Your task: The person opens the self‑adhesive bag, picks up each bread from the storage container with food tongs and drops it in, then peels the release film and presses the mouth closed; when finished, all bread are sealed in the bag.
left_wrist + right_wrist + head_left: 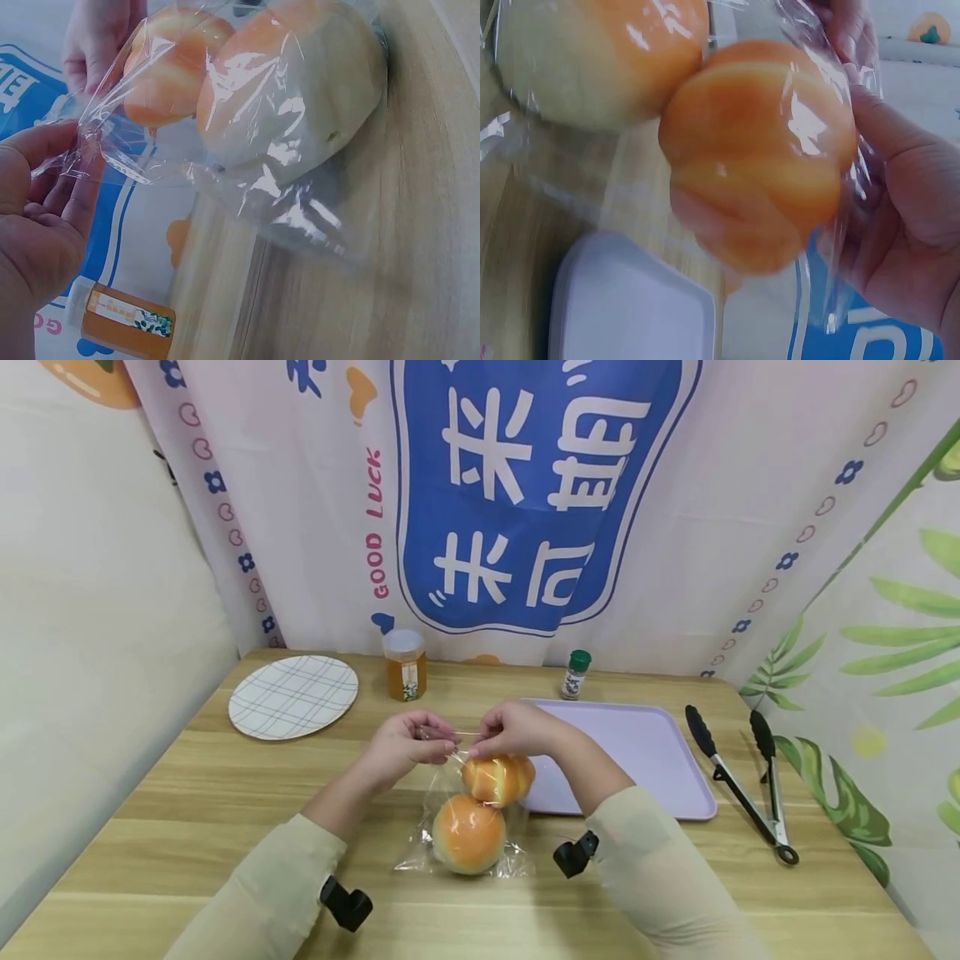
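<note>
A clear plastic bag (426, 841) holds a round bun (469, 835) low down and a ridged bread roll (497, 779) above it. My left hand (405, 747) pinches the bag's upper left edge between thumb and fingers. At the upper right edge my right hand (521, 729) grips the plastic, close beside the roll. In the left wrist view, the left hand (45, 199) has the gathered film between thumb and fingers. The right wrist view shows the roll (757, 157) pressed near the right hand (915, 202), with the film between them.
Behind the right forearm lies a lilac tray (637, 752). Metal tongs (750, 793) with black tips rest spread at the right. Toward the back stand a honey jar (406, 667) and a green-capped shaker (575, 675). A checked plate (294, 697) sits at the back left.
</note>
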A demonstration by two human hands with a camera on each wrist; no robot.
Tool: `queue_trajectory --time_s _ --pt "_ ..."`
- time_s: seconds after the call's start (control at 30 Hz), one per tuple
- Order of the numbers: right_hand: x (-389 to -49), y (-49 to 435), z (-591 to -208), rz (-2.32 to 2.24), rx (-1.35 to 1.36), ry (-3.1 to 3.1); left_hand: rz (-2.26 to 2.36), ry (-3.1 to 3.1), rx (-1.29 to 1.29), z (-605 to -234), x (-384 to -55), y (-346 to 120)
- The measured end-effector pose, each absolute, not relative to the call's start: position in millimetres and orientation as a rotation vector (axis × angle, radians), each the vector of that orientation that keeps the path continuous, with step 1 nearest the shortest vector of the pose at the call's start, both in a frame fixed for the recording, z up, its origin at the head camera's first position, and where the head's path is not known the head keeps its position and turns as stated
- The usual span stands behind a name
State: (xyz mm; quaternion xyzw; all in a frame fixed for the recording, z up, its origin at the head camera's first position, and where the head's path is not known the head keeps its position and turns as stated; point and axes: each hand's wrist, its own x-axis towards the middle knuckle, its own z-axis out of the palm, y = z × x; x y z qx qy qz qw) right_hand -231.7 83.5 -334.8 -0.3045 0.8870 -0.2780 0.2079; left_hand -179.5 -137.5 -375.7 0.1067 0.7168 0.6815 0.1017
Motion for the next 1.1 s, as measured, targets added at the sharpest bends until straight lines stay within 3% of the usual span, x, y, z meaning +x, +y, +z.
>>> queue_trajectory --time_s 0.53,0.83,1.1 --pt "-234 133 -353 -0.909 -0.692 2.469 2.132 2.083 0.181 -388 -180 -154" --pt "-236 124 -371 -1.332 -0.479 2.409 2.193 2.039 0.016 -393 -187 -167" --pt "-248 99 -391 -1.629 -0.251 2.328 2.202 1.896 0.030 -397 -204 -191"
